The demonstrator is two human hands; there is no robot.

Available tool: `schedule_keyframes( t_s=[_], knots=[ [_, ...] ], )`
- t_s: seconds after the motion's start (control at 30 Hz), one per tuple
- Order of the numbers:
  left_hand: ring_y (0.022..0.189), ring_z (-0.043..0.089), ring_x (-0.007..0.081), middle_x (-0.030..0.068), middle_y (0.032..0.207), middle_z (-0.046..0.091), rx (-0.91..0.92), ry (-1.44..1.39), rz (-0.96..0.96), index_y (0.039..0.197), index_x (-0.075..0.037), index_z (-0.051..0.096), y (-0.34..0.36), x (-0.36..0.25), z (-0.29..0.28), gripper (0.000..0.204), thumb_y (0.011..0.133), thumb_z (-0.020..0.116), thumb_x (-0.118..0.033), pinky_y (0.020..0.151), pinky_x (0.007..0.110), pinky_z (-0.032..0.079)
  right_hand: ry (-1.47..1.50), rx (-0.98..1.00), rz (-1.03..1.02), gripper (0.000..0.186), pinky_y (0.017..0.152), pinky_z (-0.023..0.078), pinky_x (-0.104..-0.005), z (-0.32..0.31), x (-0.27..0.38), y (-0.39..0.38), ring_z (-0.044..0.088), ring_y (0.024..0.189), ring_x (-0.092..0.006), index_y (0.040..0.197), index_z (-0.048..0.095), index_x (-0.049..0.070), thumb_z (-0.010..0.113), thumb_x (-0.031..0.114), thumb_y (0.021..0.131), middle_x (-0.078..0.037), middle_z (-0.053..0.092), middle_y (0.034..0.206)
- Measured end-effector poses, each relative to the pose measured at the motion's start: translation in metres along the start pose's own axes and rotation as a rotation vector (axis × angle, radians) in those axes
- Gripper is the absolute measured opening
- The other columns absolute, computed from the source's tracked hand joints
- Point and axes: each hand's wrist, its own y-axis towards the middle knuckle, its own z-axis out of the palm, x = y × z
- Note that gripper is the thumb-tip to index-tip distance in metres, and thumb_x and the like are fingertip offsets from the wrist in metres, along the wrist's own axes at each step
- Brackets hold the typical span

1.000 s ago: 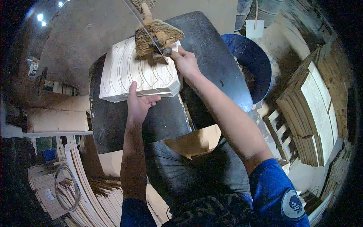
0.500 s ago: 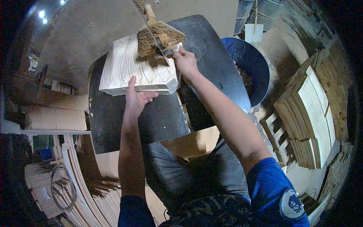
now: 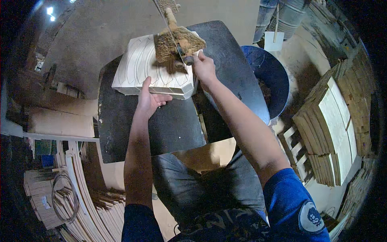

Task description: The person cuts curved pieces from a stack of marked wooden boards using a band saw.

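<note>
A thick block of pale wood (image 3: 135,66), seemingly stacked boards, lies on the black bandsaw table (image 3: 169,131); curved outlines are drawn over its top. The thin saw blade (image 3: 173,39) comes down past a sawdust-caked guide (image 3: 169,44) and meets the block near its right side. My left hand (image 3: 152,99) holds the near edge, thumb on top and fingers along the front face. Closed on the block's right side, my right hand (image 3: 204,67) is right beside the guide's round rollers (image 3: 188,60). The guide hides part of the block's far side.
A blue tub (image 3: 278,80) stands just right of the table. Farther right are stacked boards (image 3: 322,133) on a pallet (image 3: 296,151). Thin wood strips (image 3: 90,201) and a wire coil (image 3: 56,201) sit at lower left. Metal drums (image 3: 292,18) stand at the back.
The block has moved slightly away from me past the blade, and both hands have gone with it. The whole view has shifted a little.
</note>
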Motion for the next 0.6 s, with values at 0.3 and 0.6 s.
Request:
schedule_keyframes(
  t_s=[0.3, 0.6],
  knots=[
    [0.077, 0.071, 0.031, 0.0249, 0.093, 0.069, 0.034, 0.058, -0.027, 0.119, 0.01, 0.052, 0.012, -0.008, -0.004, 0.083, 0.096, 0.032, -0.067, 0.063, 0.035, 0.049, -0.016, -0.042, -0.009, 0.04, 0.091, 0.048, -0.0484, 0.003, 0.001, 0.001, 0.064, 0.1, -0.0439, 0.11, 0.064, 0.009, 0.059, 0.039, 0.084, -0.022, 0.069, 0.103],
    [0.083, 0.071, 0.0292, 0.0241, 0.092, 0.07, 0.073, 0.09, -0.042, 0.118, 0.01, 0.054, 0.017, -0.015, -0.003, 0.087, 0.094, 0.032, -0.07, 0.067, 0.033, 0.049, -0.045, -0.036, -0.018, 0.04, 0.091, 0.049, -0.048, 0.004, -0.001, 0.008, 0.064, 0.101, -0.0439, 0.111, 0.063, 0.008, 0.06, 0.037, 0.084, -0.023, 0.069, 0.103]
  ],
)
